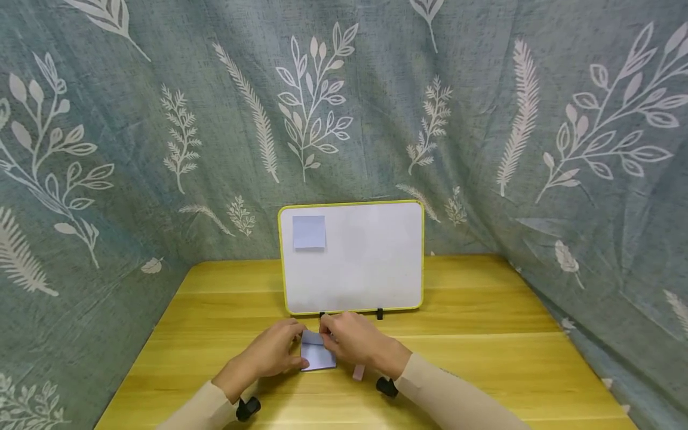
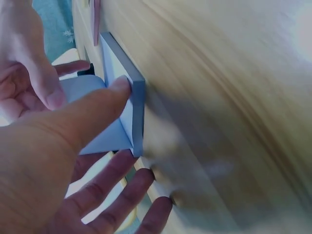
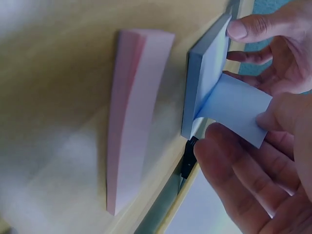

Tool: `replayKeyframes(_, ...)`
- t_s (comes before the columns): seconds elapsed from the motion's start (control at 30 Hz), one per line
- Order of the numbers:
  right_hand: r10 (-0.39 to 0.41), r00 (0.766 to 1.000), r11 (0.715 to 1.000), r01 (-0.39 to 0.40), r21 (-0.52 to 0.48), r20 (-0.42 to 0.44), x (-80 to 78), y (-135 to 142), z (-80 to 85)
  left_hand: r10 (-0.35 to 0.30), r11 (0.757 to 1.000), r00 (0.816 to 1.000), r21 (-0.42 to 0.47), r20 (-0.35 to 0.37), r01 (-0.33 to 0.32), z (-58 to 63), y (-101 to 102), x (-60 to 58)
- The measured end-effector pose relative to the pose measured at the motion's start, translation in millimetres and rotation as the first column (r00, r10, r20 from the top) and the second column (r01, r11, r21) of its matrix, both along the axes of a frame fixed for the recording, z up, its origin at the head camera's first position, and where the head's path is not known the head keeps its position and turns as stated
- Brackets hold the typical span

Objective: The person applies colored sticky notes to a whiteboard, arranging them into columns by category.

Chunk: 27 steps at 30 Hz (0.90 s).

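A pad of light blue sticky notes (image 1: 318,358) lies on the wooden table, in front of the whiteboard. My left hand (image 1: 269,351) holds it at its left side; in the left wrist view the thumb (image 2: 100,109) presses on the top face near the edge. My right hand (image 1: 355,339) pinches the free end of the top sticky note (image 3: 239,108) between thumb and fingers. That sheet bends up off the pad, its other end still joined to it. A narrow pink sticky-note pad (image 3: 141,117) lies beside the blue one, under the right wrist.
A whiteboard (image 1: 371,257) with a yellow frame stands behind the hands on black feet (image 1: 379,314). One blue sticky note (image 1: 309,232) is on its upper left. Leaf-patterned green cloth (image 1: 376,119) hangs around the table (image 1: 484,346).
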State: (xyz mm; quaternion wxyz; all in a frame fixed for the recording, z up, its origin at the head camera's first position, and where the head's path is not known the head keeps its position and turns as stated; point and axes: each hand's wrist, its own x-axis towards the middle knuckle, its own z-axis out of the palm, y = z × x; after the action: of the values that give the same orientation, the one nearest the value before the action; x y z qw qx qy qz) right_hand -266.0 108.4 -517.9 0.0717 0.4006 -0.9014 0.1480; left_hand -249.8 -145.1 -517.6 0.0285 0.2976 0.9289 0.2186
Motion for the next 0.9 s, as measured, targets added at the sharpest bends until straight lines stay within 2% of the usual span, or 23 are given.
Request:
replayKeyframes(0.2,-0.047,0.999,0.998,0.046,-0.031,-0.017,-3.5,0.3,1.6,0.012,1.0,0.999,0.009,0.031,-0.012,0.9,2.5,0.8)
replayKeyframes(0.4,-0.091,0.996,0.994,0.09,-0.054,-0.008,-13.4,2.4,2.5,0.032,0.998,0.998,0.059,0.058,-0.036,1.6,5.2,0.7)
replayKeyframes(0.6,-0.108,0.994,0.992,0.109,-0.071,0.012,-20.4,1.6,0.5,0.071,0.994,0.991,0.078,0.116,-0.08,0.0,3.3,2.3)
replayKeyframes(0.9,-0.111,0.994,0.988,0.113,-0.105,0.02,-27.7,3.1,0.3,0.081,0.989,0.988,0.11,0.131,-0.096,-1.7,2.7,2.7)
